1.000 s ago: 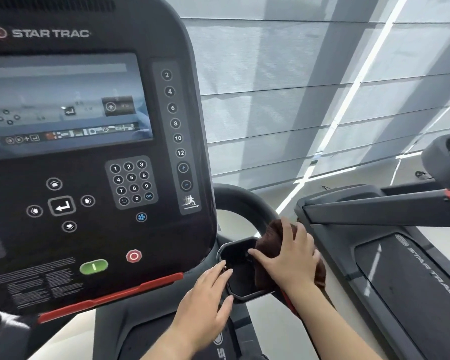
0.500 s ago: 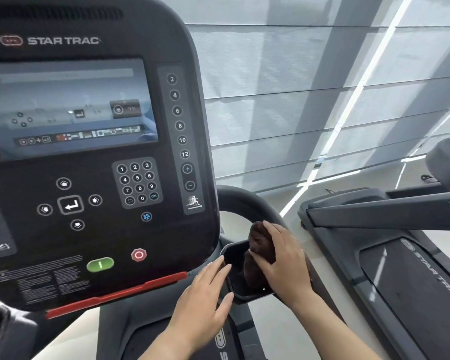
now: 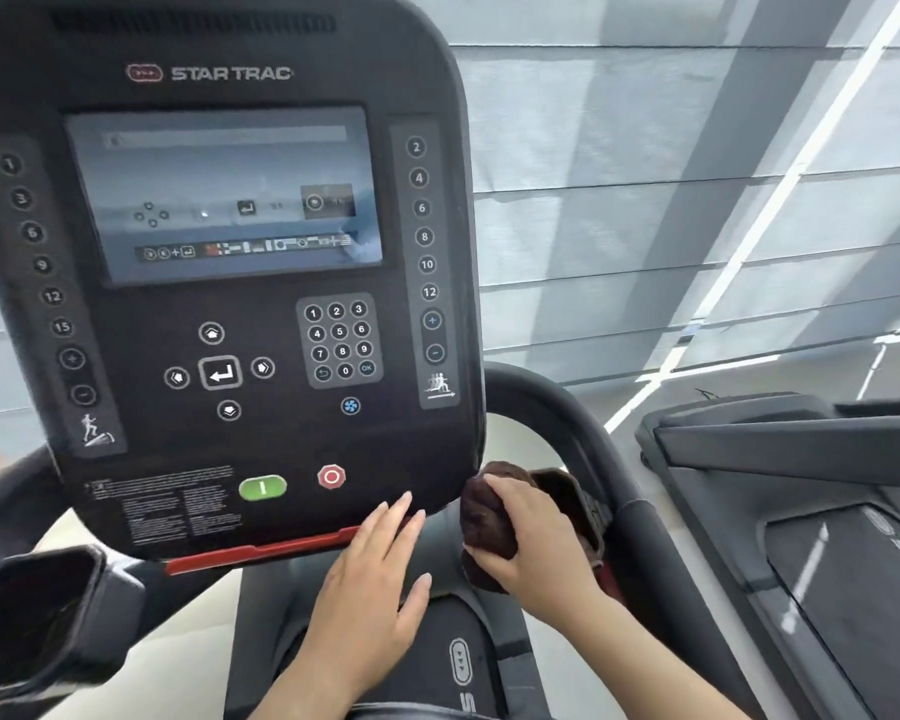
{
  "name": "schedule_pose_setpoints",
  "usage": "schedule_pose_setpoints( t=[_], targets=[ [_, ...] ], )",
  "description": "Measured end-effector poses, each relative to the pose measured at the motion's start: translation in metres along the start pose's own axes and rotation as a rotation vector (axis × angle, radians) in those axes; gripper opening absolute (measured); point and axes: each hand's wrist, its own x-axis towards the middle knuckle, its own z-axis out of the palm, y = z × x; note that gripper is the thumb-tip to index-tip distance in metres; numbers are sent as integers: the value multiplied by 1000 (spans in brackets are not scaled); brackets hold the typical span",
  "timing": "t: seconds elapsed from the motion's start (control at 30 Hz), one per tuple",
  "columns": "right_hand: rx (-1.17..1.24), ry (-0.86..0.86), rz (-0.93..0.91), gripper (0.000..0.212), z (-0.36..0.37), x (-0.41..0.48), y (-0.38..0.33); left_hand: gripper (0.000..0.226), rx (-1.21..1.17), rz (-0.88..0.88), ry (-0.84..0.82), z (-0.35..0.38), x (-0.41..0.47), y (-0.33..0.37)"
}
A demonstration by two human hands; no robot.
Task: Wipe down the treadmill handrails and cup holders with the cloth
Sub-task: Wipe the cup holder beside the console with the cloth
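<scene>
Cloth point(image 3: 489, 517) bunched upright, right hand point(image 3: 536, 543) gripping, by console point(image 3: 219, 314).

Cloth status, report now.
Right hand clamps the brown cloth at the right cup holder. Left hand open, flat below the console. Nothing in the way.

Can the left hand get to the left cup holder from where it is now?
Probably yes. The left hand is open and empty below the console, and nothing visible sits between it and the left cup holder at lower left.

Mostly hidden under the right hand point(image 3: 536, 543): dark brown bunched cloth point(image 3: 487, 517). Black right cup holder point(image 3: 572, 491) largely covered. Blurred and edge-cropped: black left cup holder point(image 3: 37, 615).
</scene>
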Motion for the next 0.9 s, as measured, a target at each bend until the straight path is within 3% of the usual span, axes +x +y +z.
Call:
schedule_pose_setpoints(
  t=[0.3,0.53,0.7,0.9],
  targets=[
    [-94,-36,-5,70,-5,-25,2,61,43,17,-54,2,3,1],
    [-18,87,88,68,4,-8,-19,61,52,15,-56,2,3,0],
    [-10,-1,23,69,-12,-26,-8,60,54,20,-70,1,3,-1],
    [-65,274,38,70,-42,-36,7,60,54,28,-67,2,3,-2]
  ],
)
